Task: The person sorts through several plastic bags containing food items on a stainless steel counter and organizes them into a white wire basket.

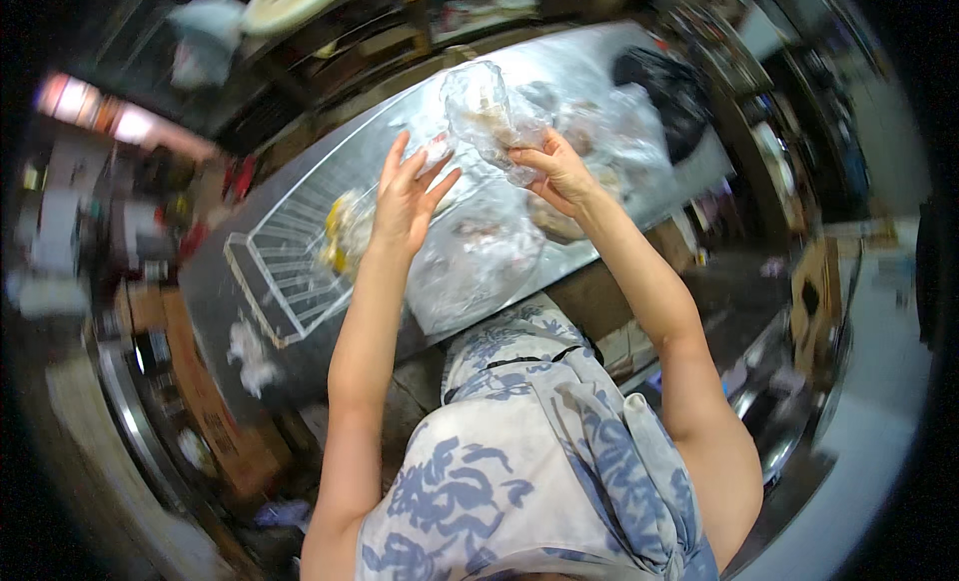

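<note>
My right hand (558,172) pinches the gathered lower end of a clear plastic bag (479,94) between thumb and fingers. Pale, brownish contents show through the film, too blurred to name. To its left, my left hand (404,206) is raised with the fingers spread. A small crumpled piece of clear plastic with red marks (434,152) shows at its fingertips; whether they touch it is unclear. Beneath both hands, a large clear plastic sheet or bag (479,262) covers part of the table (217,281). Several clear bags (592,124) with brownish contents lie beyond my right hand.
A white wire rack (292,281) lies on the table's left, near a yellow and clear package (341,236). Crumpled white plastic (251,356) lies by the left edge. A black plastic bag (667,101) sits at the far right. Cardboard boxes (210,394) stand on the left.
</note>
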`<action>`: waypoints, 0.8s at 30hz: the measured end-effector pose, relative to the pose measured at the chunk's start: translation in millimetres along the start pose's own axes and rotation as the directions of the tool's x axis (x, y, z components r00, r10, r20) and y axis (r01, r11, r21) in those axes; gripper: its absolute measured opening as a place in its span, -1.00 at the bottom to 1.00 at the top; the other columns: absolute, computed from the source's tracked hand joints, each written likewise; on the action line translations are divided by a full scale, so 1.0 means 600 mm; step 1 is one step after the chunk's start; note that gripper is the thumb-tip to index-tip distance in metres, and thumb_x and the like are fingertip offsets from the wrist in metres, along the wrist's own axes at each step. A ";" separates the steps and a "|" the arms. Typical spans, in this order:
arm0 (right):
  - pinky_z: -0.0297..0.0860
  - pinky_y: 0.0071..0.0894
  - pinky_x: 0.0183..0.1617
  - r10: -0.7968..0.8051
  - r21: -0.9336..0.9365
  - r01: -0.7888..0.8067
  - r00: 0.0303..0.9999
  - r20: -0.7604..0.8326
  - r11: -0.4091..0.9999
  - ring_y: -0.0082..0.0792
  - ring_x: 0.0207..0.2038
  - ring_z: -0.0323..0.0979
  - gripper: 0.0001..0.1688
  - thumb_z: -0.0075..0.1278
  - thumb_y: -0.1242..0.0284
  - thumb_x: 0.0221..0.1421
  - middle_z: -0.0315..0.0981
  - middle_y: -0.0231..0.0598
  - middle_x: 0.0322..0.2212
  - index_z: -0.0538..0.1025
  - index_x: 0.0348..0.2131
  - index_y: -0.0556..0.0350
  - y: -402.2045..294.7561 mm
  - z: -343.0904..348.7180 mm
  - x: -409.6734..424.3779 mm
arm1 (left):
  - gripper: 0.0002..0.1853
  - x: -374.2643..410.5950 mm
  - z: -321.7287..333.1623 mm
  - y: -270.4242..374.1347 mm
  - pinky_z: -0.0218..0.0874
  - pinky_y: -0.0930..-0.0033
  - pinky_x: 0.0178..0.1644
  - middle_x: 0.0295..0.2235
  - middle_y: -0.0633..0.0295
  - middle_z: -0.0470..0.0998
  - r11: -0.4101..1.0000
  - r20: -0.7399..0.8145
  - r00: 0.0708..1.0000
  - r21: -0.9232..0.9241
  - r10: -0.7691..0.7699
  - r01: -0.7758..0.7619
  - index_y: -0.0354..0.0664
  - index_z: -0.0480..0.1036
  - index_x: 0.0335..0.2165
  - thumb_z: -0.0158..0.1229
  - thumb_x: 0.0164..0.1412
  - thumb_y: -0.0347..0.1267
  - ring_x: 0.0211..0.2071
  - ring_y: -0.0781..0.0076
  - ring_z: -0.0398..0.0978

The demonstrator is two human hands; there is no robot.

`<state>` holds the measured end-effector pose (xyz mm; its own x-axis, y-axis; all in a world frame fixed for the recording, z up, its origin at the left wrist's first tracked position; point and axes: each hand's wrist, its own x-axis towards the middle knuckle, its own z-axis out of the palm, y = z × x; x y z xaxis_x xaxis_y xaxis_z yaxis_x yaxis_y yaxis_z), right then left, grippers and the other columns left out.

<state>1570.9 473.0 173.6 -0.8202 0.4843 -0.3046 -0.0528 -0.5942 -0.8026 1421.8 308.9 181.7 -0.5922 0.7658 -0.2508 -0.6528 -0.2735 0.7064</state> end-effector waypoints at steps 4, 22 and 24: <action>0.35 -0.26 -0.05 -0.214 0.018 0.226 0.943 -0.256 0.974 -0.37 -0.09 0.39 -0.42 0.07 0.63 -0.04 0.39 -0.27 -0.13 0.28 0.01 0.11 -0.043 -0.136 -0.119 | -0.31 0.033 0.051 -0.064 0.10 -0.07 0.18 0.07 -0.12 0.22 0.991 0.117 0.985 0.058 -0.126 0.120 -0.25 -0.15 0.20 0.00 0.23 -0.38 0.11 0.00 0.20; 0.36 -0.18 -0.35 0.304 0.263 0.530 0.010 -0.953 0.806 -0.23 -0.17 0.36 -0.40 -0.08 0.71 -0.09 0.35 -0.32 -0.12 0.33 -0.04 -0.22 0.073 -0.978 -0.428 | -0.57 0.094 0.055 -0.192 0.33 0.25 -0.05 -0.05 0.20 0.44 0.986 -0.554 0.833 0.144 0.008 0.086 -0.10 0.24 0.01 0.09 0.17 -0.42 -0.15 0.35 0.44; 0.35 -0.23 -0.31 0.107 0.130 0.479 0.075 -0.991 0.868 -0.27 -0.15 0.35 -0.46 -0.03 0.66 -0.06 0.35 -0.33 -0.12 0.34 -0.05 -0.12 -0.051 -1.011 -0.390 | -0.57 0.071 0.085 -0.210 0.34 0.26 -0.07 -0.05 0.22 0.45 0.983 -0.651 0.759 0.151 0.018 0.106 -0.07 0.24 0.02 0.09 0.16 -0.42 -0.16 0.37 0.45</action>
<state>2109.8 767.7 -41.6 0.4975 0.6096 -0.6171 -0.5122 -0.3677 -0.7762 1502.9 405.6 115.5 -0.7687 0.1977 -0.6083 -0.6331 -0.0999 0.7676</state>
